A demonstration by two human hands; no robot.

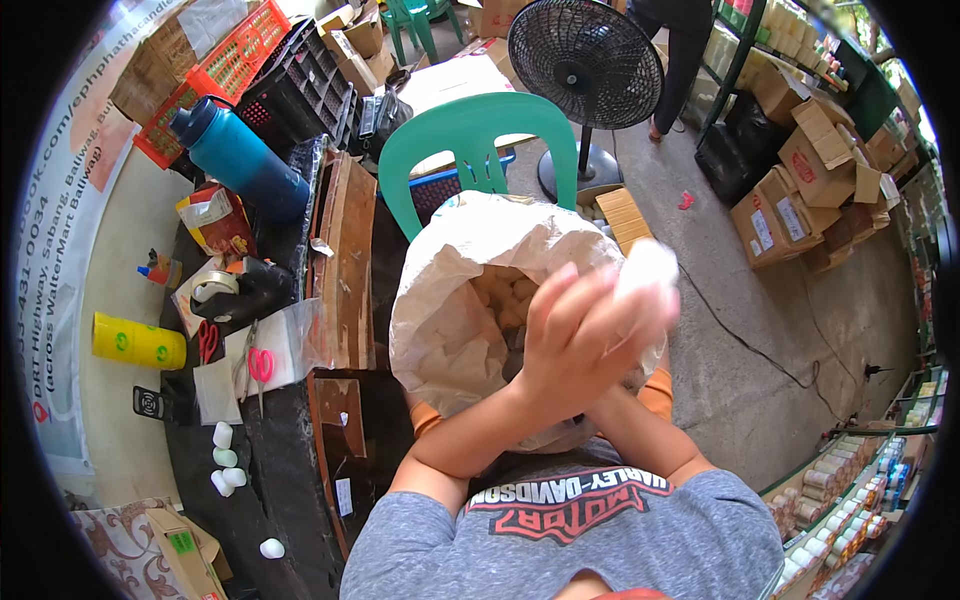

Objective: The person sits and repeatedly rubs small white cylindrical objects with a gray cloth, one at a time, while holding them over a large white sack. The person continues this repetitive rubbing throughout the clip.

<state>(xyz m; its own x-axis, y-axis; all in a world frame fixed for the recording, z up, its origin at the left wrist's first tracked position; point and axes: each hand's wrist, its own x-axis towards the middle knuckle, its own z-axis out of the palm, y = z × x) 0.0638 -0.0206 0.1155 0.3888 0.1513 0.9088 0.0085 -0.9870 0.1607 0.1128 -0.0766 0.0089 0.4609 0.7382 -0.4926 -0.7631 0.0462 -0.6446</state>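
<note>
My left hand (pixel 581 330) is raised over the mouth of a large white sack (pixel 442 315), which stands between my knees. Its fingers hold a blurred white piece (pixel 646 270), perhaps a small candle. Inside the sack lie several rounded, pale pieces (pixel 506 292), shaded and partly covered by my arm. My right forearm crosses beneath my left wrist, and the right hand is hidden behind it. To my left, on a black-covered table (pixel 277 457), several short white cylinders (pixel 225 455) sit in a group, with another white cylinder (pixel 272 548) apart from them.
On the table are scissors (pixel 260 365), a tape dispenser (pixel 251 289), a yellow roll (pixel 139 341) and a blue bottle (pixel 244 161). A green plastic chair (pixel 480 139) faces me beyond the sack. Behind it stand a fan (pixel 585 67) and a person (pixel 679 60). A cord (pixel 750 352) crosses the floor near cardboard boxes (pixel 784 217).
</note>
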